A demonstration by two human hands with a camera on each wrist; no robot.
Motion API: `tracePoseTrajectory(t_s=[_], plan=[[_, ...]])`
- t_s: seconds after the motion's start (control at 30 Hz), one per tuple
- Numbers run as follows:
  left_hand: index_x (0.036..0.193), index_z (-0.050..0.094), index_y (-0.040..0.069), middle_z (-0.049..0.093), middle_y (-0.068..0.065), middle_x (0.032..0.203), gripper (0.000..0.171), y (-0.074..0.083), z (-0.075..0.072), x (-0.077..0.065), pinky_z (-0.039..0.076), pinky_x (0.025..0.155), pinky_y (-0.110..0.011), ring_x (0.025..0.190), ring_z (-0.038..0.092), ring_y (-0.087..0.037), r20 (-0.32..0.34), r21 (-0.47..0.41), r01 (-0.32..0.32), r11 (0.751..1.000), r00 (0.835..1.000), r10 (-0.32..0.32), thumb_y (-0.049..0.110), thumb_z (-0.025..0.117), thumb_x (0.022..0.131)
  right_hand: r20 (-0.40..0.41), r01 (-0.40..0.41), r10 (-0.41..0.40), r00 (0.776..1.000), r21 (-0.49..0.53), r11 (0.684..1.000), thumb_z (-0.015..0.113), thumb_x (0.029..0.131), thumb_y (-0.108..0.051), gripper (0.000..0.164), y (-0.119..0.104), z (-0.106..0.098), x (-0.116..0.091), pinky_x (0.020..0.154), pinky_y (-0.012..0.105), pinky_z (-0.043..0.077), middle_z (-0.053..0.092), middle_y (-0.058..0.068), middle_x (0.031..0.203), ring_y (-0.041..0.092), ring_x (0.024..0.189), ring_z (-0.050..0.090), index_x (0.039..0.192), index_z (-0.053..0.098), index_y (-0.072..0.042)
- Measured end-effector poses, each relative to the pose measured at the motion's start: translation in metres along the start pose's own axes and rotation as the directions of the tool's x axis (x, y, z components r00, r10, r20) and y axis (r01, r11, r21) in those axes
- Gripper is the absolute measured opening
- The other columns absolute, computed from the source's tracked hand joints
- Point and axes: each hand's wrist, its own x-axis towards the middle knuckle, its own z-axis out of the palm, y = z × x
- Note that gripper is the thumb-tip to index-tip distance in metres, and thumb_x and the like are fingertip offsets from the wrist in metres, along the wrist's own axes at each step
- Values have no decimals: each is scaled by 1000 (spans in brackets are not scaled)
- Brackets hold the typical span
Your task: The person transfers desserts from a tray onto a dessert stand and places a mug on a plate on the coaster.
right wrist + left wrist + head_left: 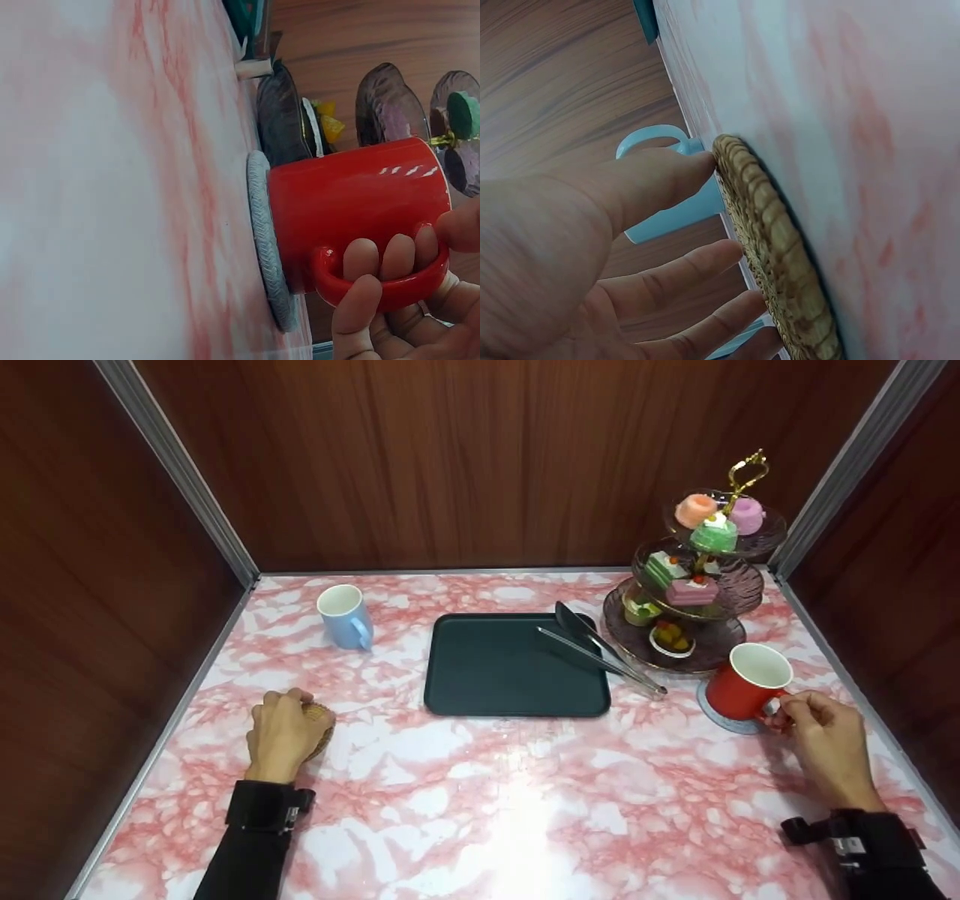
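Note:
My left hand (285, 735) reaches over a round woven straw coaster (321, 731) on the left side of the table. In the left wrist view its thumb (694, 172) meets one end of the coaster's braided rim, and the other fingertips are at the far edge, partly hidden. A light blue mug (349, 619) stands upright behind that hand. On the right, my right hand (829, 742) holds a red mug (739, 694) by its handle, fingers through the loop. The mug sits upright on a round grey coaster (262, 240).
A dark green tray (495, 667) lies mid-table, with a black spoon (570, 621) and metal tongs (577, 649) across its right edge. A three-tier stand (731, 649) of small cakes is close behind the red mug. Wood panels (465, 465) enclose the table.

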Motion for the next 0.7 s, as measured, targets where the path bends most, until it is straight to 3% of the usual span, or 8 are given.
tracePoseTrajectory(t_s=[0.13, 0.3, 0.5, 0.7], plan=[[110, 61, 17, 52, -17, 110, 46, 0, 0, -1, 44, 63, -55, 99, 46, -43, -11, -1, -8, 1000, 1000, 8, 45, 67, 73, -42, -38, 34, 999, -80, 996, 52, 92, -34, 31, -1, 4, -2, 61, 17, 46, 66, 7, 85, 12, 76, 61, 96, 62, -5], [110, 61, 17, 52, -17, 111, 46, 1, 1, -1, 43, 65, -55, 100, 46, -43, -3, -8, -9, 1000, 1000, 9, 45, 66, 75, -77, -59, 51, 996, -106, 993, 53, 91, -36, 28, -2, 7, -4, 59, 15, 46, 67, 3, 92, 8, 78, 63, 104, 58, -12], [110, 61, 16, 52, -16, 109, 47, 2, 2, 0, 43, 66, -55, 101, 46, -43, 6, -11, -24, 1000, 1000, 24, 47, 67, 75, -161, -89, 61, 985, -173, 981, 52, 90, -41, 33, -6, 8, -4, 72, 11, 39, 61, -2, 103, -5, 86, 54, 116, 54, -21], [109, 65, 22, 54, -15, 110, 40, 5, 4, -1, 44, 66, -57, 102, 47, -43, 7, -7, -44, 999, 999, 44, 45, 66, 77, -192, 23, -59, 980, -185, 983, 53, 90, -36, 41, -11, 12, -1, 78, 9, 38, 53, 0, 125, 2, 99, 52, 130, 49, -27]])
